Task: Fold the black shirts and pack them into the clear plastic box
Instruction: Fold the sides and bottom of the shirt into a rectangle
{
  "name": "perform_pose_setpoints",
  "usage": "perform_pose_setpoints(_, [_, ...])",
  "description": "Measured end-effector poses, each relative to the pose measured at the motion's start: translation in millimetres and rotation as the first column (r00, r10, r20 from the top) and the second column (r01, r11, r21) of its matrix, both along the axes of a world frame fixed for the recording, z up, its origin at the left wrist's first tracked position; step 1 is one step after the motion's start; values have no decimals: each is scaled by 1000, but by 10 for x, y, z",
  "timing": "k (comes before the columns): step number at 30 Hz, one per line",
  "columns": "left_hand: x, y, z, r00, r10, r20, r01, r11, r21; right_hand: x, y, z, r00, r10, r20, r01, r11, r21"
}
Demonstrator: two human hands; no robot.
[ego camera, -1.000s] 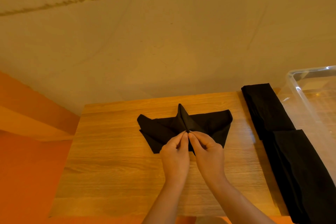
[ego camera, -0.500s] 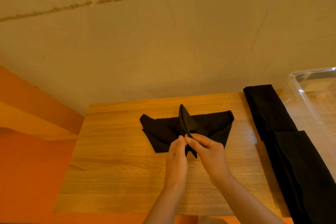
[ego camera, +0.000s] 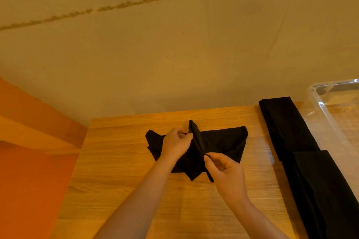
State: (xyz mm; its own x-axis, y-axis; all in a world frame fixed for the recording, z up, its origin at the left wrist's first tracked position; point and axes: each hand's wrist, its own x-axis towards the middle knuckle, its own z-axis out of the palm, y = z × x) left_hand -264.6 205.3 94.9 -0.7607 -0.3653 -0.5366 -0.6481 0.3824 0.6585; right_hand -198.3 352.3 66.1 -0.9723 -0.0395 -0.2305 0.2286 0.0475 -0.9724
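A small black shirt [ego camera: 223,141] lies bunched in the middle of the wooden table [ego camera: 120,176], with a raised ridge down its centre. My left hand [ego camera: 177,142] pinches that ridge near its far end. My right hand [ego camera: 226,168] pinches the same fold at its near end, and a loose tip hangs below the fingers. Two more black shirts lie flat along the table's right side, one farther [ego camera: 285,126] and one nearer [ego camera: 326,192]. The clear plastic box [ego camera: 330,114] stands at the far right, partly cut off by the frame.
A beige wall [ego camera: 174,54] rises right behind the table's far edge. To the left of the table there is an orange surface [ego camera: 29,161] at a lower level. Bare wood shows left of the shirt and in front of it.
My hands, which pinched the fold side by side at its near end, have moved apart. The left hand slid up to the far part of the ridge; the right stayed near.
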Motion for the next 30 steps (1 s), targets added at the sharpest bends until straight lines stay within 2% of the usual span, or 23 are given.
perform_pose_setpoints(3, [-374, -70, -87, 959, -201, 199, 211, 977, -27, 4, 0, -28, 998, 17, -58, -14, 998, 55])
perform_pose_setpoints(6, [-627, -103, -259, 900, -309, 308, 352, 931, -93, -2, 4, -28, 996, 30, -83, -22, 995, 94])
perform_pose_setpoints(12, [-890, -114, -440, 882, -376, 283, 457, 830, -322, -4, 66, 31, 981, 106, -165, -90, 991, 100])
perform_pose_setpoints(15, [-982, -157, -423, 867, -429, 252, 494, 807, -325, -39, 142, 53, 967, 142, -212, -113, 983, 143])
perform_pose_setpoints(21, [-1108, -409, 9, 920, -370, 129, 392, 878, -274, -224, 375, 109, 970, 86, -227, -40, 979, 202])
perform_pose_setpoints(23, [-1108, -495, 249, 949, -303, 85, 315, 918, -240, -322, 452, 176, 961, 93, -262, -24, 967, 253])
perform_pose_setpoints(27, [-1061, -602, 714, 978, -207, 14, 207, 973, -104, -570, 555, 433, 908, 82, -412, 78, 931, 358])
perform_pose_setpoints(30, [-898, -639, 1108, 987, -147, -59, 141, 985, -98, -664, 572, 706, 831, 95, -548, 152, 909, 389])
